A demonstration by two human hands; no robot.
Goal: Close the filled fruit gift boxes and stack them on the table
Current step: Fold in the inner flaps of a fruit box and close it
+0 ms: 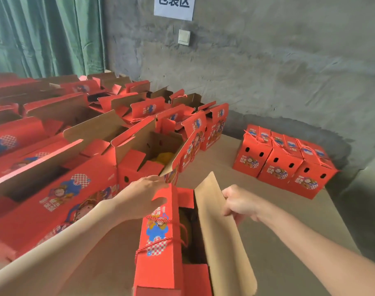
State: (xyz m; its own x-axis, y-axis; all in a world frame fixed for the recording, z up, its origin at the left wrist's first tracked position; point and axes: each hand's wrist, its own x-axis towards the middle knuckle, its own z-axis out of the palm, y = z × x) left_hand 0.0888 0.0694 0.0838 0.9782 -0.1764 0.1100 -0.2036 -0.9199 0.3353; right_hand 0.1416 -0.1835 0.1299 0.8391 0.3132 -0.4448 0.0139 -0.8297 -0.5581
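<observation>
An open red fruit gift box (161, 253) stands on the table directly in front of me, yellow fruit (185, 227) showing inside. My left hand (141, 197) holds the far end of its left top flap, which carries a red rope handle. My right hand (240, 201) grips the edge of the raised right flap (216, 231), whose plain brown inner side faces me. Three closed boxes (285, 163) stand side by side at the far right of the table.
Several open red boxes (96, 146) with raised flaps fill the table's left and far side. The brown tabletop (225, 159) shows between them and the closed boxes. A grey concrete wall with a white sign (173, 7) and a green curtain (43, 35) stand behind.
</observation>
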